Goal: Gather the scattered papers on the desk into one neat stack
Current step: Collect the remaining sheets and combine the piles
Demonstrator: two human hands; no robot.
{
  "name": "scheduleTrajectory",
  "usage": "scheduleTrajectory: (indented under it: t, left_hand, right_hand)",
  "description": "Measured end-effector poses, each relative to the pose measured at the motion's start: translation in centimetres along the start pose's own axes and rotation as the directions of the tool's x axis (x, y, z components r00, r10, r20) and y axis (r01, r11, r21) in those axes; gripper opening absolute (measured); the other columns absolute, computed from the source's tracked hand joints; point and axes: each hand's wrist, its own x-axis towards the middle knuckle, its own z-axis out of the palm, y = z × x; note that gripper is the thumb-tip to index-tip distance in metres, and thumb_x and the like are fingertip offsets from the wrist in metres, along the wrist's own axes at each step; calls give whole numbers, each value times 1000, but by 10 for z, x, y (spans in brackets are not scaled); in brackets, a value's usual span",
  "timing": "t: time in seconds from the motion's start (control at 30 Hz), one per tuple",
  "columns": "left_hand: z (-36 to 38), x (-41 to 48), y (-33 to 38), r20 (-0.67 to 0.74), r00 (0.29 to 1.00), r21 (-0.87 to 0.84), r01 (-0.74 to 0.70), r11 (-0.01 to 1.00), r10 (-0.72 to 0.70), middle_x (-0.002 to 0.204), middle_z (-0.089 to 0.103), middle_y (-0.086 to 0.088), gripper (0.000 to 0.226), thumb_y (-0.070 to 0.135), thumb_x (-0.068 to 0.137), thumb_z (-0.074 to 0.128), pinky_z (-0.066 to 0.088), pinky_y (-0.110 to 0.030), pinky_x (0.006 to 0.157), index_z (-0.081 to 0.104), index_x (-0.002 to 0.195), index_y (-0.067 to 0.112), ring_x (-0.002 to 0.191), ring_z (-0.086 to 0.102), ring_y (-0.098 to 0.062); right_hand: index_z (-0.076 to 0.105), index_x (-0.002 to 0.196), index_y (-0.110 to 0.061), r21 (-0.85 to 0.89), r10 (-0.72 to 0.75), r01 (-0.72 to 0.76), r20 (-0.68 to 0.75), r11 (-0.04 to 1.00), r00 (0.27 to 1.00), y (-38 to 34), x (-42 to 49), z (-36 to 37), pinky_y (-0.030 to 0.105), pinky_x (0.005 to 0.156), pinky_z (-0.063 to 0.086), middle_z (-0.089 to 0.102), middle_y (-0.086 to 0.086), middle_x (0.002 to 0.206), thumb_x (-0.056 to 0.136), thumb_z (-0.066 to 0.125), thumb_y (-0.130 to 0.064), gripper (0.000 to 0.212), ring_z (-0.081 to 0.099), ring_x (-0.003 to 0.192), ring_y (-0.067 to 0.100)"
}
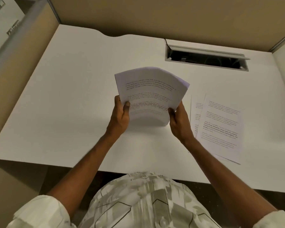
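Paper sheaf (148, 92) upright on desk (72, 96) — pinched between left hand (120, 118) and right hand (179, 120).

A single wide-angle view looks from the person's head, forward and steeply down, close above the hands. It faces the white bench (72, 96), whose partition walls (155, 14) stand beyond the hands; the person's own shirt front (143, 203) fills the bottom edge, nearer than the hands.
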Motion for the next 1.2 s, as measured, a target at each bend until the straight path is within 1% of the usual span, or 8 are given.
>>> scheduleTrajectory:
  t: [0.1, 0.2, 0.4, 0.6, 0.77, 0.87, 1.0, 1.2]
  left_hand:
    - [-3, -1, 4, -1, 999, -63, -38, 997, 38, 132, 53, -4, 32, 27, 107, 37, 59, -29, 90, 33, 139, 22, 116, 59, -11]
    - [-9, 0, 2, -31, 996, -88, -84, 993, 82, 124, 54, 3, 31, 25, 107, 38, 56, -18, 87, 34, 138, 22, 112, 58, 0]
    - [-22, 2, -19, 50, 997, 32, -61, 998, 59, 127, 62, -6, 30, 16, 109, 44, 54, -19, 90, 47, 135, 1, 109, 61, -15]
    - [-63, 16, -30, 158, 983, -201, 127, 971, -96, 105, 79, 4, 13, 25, 97, 69, 63, -28, 70, 74, 107, 32, 96, 76, -15]
    - [-73, 7, -54, 240, 939, -317, 315, 895, -245, 109, 80, -2, 29, 30, 86, 80, 63, -32, 68, 77, 114, 25, 96, 78, -20]
    - [-74, 1, -73, 257, 905, -303, 408, 861, -338, 112, 80, -2, 27, 27, 85, 81, 62, -29, 68, 78, 112, 26, 99, 77, -21]
    - [-72, -9, -91, 264, 862, -285, 498, 819, -433, 110, 80, -5, 22, 18, 88, 79, 63, -28, 70, 80, 109, 25, 98, 77, -23]
    - [-63, -26, -102, 197, 838, -273, 545, 793, -509, 109, 80, -5, 23, 15, 88, 78, 64, -29, 69, 79, 109, 24, 95, 78, -21]
  right_hand:
    - [51, 134, -4, -19, -23, 22, -51, 1000, 998, -1, -2, -1, 48, 90, 59, 61, 13, 124, 106, 46, -7, 28, 61, 111, 30]
    - [50, 135, -16, 4, -18, 19, -96, 1000, 995, -2, -6, -2, 34, 88, 59, 62, 0, 125, 107, 49, -9, 29, 62, 111, 19]
    - [64, 128, -11, 21, 142, -140, -99, 990, 985, 8, -21, 10, 5, 78, 51, 68, -20, 110, 105, 56, -8, 24, 64, 97, -14]
    - [71, 116, -9, 185, 224, -200, -119, 962, 967, -1, -23, 1, 27, 84, 62, 78, -1, 108, 99, 72, -18, 20, 75, 97, 16]
    - [72, 117, -13, 392, 430, -390, -15, 833, 903, 7, -30, -15, 31, 79, 64, 79, 8, 102, 93, 79, -22, 27, 77, 92, 20]
    - [73, 115, -11, 400, 541, -435, -206, 807, 815, 38, -36, -46, 30, 81, 60, 79, 12, 105, 92, 78, -21, 25, 75, 93, 16]
    - [68, 124, -6, 176, 599, -638, -589, 750, 542, 107, -59, -115, 23, 94, 47, 72, 14, 126, 91, 79, -28, 42, 68, 116, 25]
    - [50, 145, -4, -38, 714, -868, -551, 495, 431, 177, -83, -176, 46, 115, 39, 51, 22, 146, 79, 88, -45, 87, 48, 138, 39]
